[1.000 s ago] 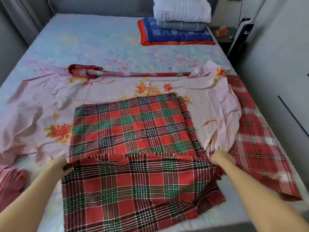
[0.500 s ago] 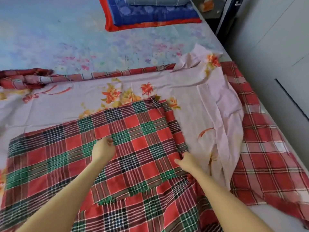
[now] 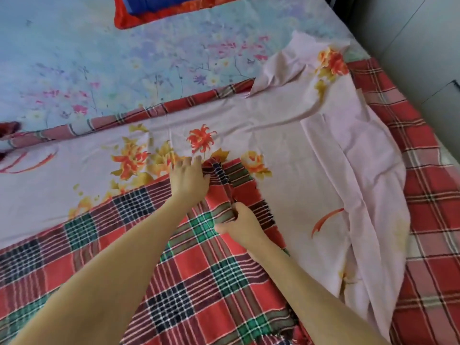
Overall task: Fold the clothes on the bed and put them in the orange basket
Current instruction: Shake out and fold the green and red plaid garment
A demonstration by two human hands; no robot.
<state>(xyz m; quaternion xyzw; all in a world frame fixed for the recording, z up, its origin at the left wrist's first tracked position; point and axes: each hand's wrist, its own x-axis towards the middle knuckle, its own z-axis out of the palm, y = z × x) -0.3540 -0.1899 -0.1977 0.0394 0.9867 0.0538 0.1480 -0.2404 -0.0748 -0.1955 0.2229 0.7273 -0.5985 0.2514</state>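
Observation:
A red, green and black plaid cloth [image 3: 199, 275] lies folded across the near part of the bed, on top of a spread pink cloth with orange flowers [image 3: 293, 150]. My left hand [image 3: 188, 179] lies with spread fingers on the plaid cloth's far edge, close to its far right corner. My right hand [image 3: 240, 224] pinches a bunched ridge of the plaid cloth just below that corner. The orange basket is not in view.
A paler red plaid cloth [image 3: 428, 195] lies under the pink one, along the bed's right side and its far edge. A blue pillow with a red border [image 3: 159, 8] sits at the head of the flowered blue bedsheet [image 3: 87, 61]. A grey wall [image 3: 410, 33] stands at right.
Both hands left the near fold line and reached forward across the plaid cloth to its far right corner. My view dipped and moved closer to the bed.

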